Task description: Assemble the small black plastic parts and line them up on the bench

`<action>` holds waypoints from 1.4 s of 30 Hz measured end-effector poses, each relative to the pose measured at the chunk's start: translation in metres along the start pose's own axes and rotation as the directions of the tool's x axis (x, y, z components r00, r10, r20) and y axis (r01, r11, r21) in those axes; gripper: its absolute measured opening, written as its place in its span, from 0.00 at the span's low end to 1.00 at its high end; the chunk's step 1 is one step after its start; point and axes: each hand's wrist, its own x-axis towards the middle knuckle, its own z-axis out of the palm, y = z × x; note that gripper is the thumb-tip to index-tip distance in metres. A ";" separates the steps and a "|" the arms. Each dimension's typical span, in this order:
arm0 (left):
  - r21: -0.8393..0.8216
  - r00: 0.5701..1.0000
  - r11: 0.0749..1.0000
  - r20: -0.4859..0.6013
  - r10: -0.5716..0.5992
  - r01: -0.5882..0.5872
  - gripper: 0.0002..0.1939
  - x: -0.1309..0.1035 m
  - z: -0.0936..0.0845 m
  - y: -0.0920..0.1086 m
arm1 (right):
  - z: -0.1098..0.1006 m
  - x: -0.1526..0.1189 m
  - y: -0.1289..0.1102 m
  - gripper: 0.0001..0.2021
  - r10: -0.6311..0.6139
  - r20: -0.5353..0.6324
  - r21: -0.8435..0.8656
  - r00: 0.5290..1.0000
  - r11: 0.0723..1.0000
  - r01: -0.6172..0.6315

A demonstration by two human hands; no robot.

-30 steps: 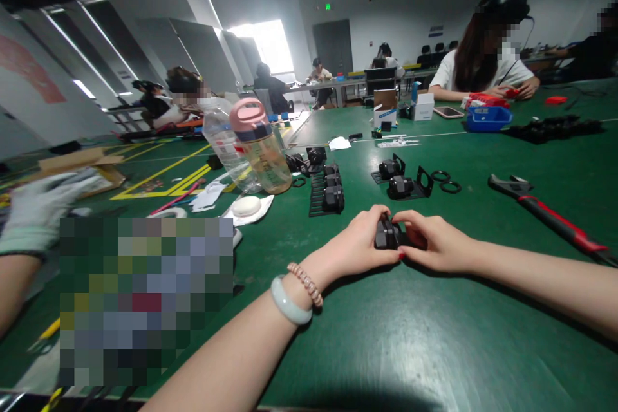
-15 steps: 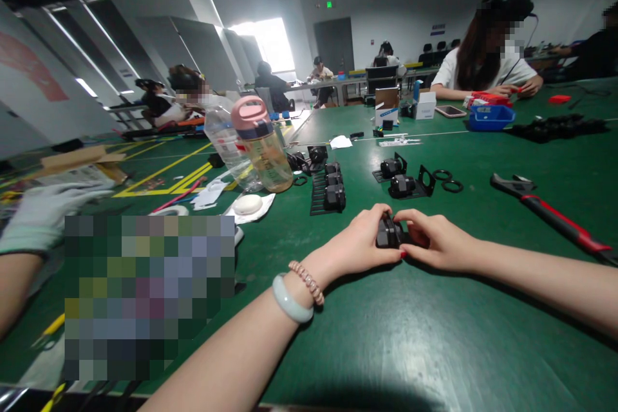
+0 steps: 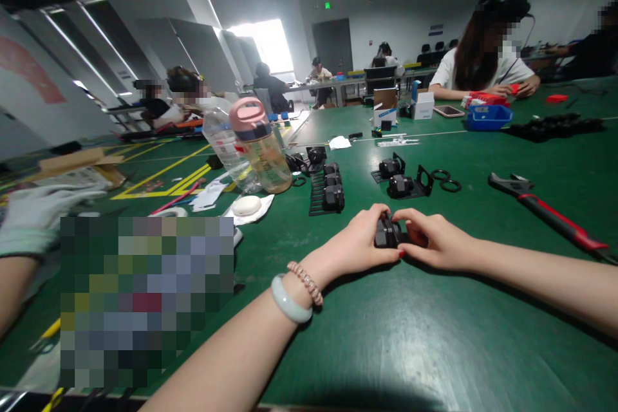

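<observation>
Between my two hands is a black cable gland (image 3: 387, 232) on a dark bracket, held low over the green table. My left hand (image 3: 356, 239) grips its left side with fingers and thumb. From the right, my right hand (image 3: 439, 243) closes its fingertips and thumb around the other end, which the fingers partly hide. Beyond my hands lie two similar glands with brackets (image 3: 403, 185) and two black ring nuts (image 3: 450, 186). Further left stands a row of several black glands (image 3: 333, 196) on slotted plates.
An adjustable wrench (image 3: 548, 215) with red-black handles lies at right. A pink-lidded bottle (image 3: 263, 148) and a clear plastic bottle (image 3: 224, 141) stand at left. A co-worker's gloved hand (image 3: 38, 215) is far left. Across the table sit a blue bin (image 3: 489, 118) and another person (image 3: 477, 58).
My hands keep nearly the same hold on the cable gland. The whole view has shifted slightly. Across the table, the other person's hands have lifted a red piece a little.
</observation>
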 end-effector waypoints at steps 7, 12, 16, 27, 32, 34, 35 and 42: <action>-0.018 1.000 1.000 0.002 -0.006 0.006 0.26 0.000 -0.001 0.001 | 0.001 0.000 0.000 0.21 0.001 -0.005 0.001 1.000 1.000 -0.001; -0.031 1.000 0.999 -0.007 -0.008 0.008 0.26 0.000 0.000 0.002 | 0.000 0.000 -0.001 0.21 0.002 -0.004 -0.010 1.000 1.000 -0.002; -0.038 1.000 0.999 -0.015 -0.010 0.009 0.26 0.000 -0.001 0.002 | 0.000 0.000 -0.002 0.20 0.002 0.000 -0.020 1.000 1.000 -0.002; -0.038 1.000 0.999 -0.009 -0.015 0.015 0.26 0.000 0.000 0.002 | -0.002 0.001 -0.004 0.19 0.008 -0.001 -0.030 1.000 1.000 -0.008; -0.050 1.000 0.999 -0.007 -0.022 0.021 0.26 0.000 -0.001 0.003 | -0.002 0.001 -0.004 0.19 0.010 -0.012 -0.036 1.000 0.999 -0.010; -0.050 1.000 0.999 -0.005 -0.022 0.021 0.26 0.000 -0.001 0.002 | -0.002 0.002 -0.004 0.19 0.016 -0.012 -0.040 1.000 0.999 -0.016; -0.050 1.000 0.999 -0.004 -0.022 0.021 0.26 0.000 -0.001 0.002 | -0.002 0.002 -0.004 0.19 0.018 -0.012 -0.044 1.000 0.999 -0.019; -0.037 1.000 0.999 -0.002 -0.017 0.017 0.27 0.000 0.001 0.000 | -0.002 0.003 -0.004 0.17 0.024 -0.016 -0.091 1.000 0.996 -0.026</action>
